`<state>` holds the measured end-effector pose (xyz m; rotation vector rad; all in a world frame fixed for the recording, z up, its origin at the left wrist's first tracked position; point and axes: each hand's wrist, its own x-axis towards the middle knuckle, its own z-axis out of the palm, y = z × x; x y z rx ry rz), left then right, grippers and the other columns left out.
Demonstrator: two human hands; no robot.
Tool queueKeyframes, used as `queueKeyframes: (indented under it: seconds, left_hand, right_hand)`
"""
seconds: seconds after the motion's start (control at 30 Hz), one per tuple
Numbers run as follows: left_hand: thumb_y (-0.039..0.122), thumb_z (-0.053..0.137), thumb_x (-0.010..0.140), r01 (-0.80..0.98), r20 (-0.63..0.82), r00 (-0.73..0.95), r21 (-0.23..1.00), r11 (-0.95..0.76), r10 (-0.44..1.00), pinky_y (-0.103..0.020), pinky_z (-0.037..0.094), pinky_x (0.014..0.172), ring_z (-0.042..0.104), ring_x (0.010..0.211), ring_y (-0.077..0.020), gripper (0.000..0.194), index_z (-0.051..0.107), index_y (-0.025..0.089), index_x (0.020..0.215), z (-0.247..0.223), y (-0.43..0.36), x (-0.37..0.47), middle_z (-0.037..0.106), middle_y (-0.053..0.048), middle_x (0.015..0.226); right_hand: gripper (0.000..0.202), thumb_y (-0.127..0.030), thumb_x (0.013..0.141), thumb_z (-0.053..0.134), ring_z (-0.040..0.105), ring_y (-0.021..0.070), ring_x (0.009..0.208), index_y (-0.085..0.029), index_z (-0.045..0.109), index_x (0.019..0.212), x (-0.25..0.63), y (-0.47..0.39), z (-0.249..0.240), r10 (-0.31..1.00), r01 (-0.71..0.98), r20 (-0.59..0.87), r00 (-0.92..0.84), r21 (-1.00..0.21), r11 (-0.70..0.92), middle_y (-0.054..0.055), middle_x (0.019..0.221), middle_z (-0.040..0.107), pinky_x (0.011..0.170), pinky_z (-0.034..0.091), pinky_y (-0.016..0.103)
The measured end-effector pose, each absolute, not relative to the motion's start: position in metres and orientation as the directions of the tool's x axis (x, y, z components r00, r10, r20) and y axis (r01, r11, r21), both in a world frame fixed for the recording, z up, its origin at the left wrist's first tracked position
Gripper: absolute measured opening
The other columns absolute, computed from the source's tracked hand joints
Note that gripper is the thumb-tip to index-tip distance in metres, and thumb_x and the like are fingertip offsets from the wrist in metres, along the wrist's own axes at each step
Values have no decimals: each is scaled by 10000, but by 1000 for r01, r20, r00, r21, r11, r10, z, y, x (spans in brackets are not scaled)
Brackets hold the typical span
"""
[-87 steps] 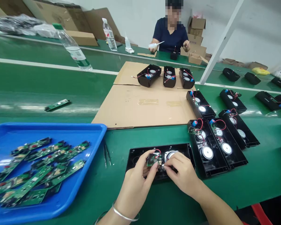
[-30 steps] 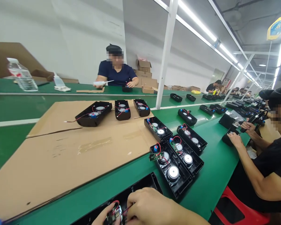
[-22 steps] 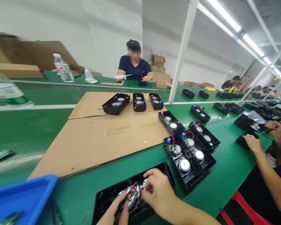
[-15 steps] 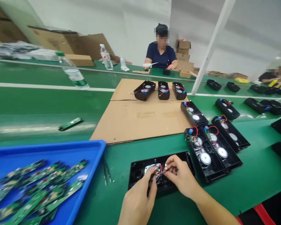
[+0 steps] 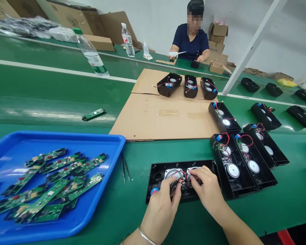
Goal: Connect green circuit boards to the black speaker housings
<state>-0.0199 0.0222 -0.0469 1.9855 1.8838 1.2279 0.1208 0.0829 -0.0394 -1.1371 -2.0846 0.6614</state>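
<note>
A black speaker housing (image 5: 155,170) lies open in front of me, with two round speaker drivers (image 5: 173,173) inside, partly covered by my hands. My left hand (image 5: 164,200) is closed over it, gripping a small circuit board (image 5: 173,185) between thumb and fingers. Red and black wires (image 5: 183,177) run between my hands. My right hand (image 5: 206,183) is pinched at the wires beside the board; its fingertips hide exactly what they hold. A blue round part (image 5: 154,191) shows at the housing's left end, next to my left hand.
A blue tray (image 5: 102,180) of green circuit boards (image 5: 44,197) stands left, tweezers (image 5: 124,168) beside it. More open speaker housings (image 5: 241,183) stand right and on a cardboard sheet (image 5: 165,126). A water bottle (image 5: 94,59) stands beyond. A co-worker (image 5: 191,41) sits opposite.
The view has tilted down and shifted left, so the scene sits higher and farther right. My hands stay at the wires and have drawn slightly apart; the blue part now shows.
</note>
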Motion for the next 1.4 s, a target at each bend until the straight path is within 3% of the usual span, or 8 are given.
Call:
queueKeyframes:
  seconds: [0.2,0.3,0.43,0.57,0.7,0.87,1.07,1.4]
  left_hand:
    - [242,409,916,731,448,-186,658,-182,874,-227,550,457,690,525,-170,107,472,178,974,-52,23,-19,698,-53,699]
    - [231,411,917,742,484,-187,640,-200,855,-228,559,469,695,543,-173,120,465,165,1001,-53,24,-17,697,-69,740]
    - [246,402,922,728,460,-205,662,-179,864,-249,591,561,717,681,-189,203,449,161,1100,-51,23,-16,704,-104,904]
    - [224,378,930,741,444,-142,641,-202,885,-280,595,677,715,785,-202,263,414,155,1181,-46,22,-16,689,-128,1026]
    - [170,371,925,787,480,-55,560,-257,876,-275,585,707,711,817,-207,235,435,154,1151,-42,23,-18,708,-124,984]
    - [166,376,920,817,506,-30,509,-271,862,-255,578,675,717,762,-202,186,459,140,1084,-43,24,-19,720,-122,896]
    - [173,377,915,840,527,5,459,-290,850,-226,561,575,712,640,-176,182,484,142,1059,-43,28,-17,728,-91,832]
    - [166,386,905,830,489,63,458,-318,870,-236,559,626,717,662,-185,211,493,159,1086,-37,30,-19,739,-87,881]
  right_hand:
    - [213,-142,898,413,552,164,697,-174,623,893,118,79,-44,802,558,438,-406,-576,597,52,758,630,612,492,305]
    - [178,-158,886,456,581,156,680,-184,632,885,119,78,-42,819,517,458,-345,-636,573,44,750,647,610,501,294]
    - [118,-134,822,532,577,133,649,-188,637,814,122,80,-32,861,404,315,-399,-783,473,16,706,637,572,492,244]
    - [132,-100,793,511,547,140,687,-186,609,769,121,81,-29,866,406,289,-409,-792,456,12,697,613,569,467,240]
    - [149,-108,840,450,528,157,719,-174,580,811,120,79,-36,867,502,374,-329,-709,496,33,747,610,626,443,288]
    - [141,-116,882,475,502,161,752,-172,604,892,123,80,-37,794,534,337,-506,-601,595,26,789,621,669,374,305]
    - [155,-143,891,498,447,123,674,-157,604,779,123,80,-35,730,527,420,-539,-509,681,-10,685,588,708,310,304]
    - [231,-85,877,453,415,138,685,-136,572,685,128,81,-31,575,573,427,-697,-150,806,3,638,529,720,279,325]
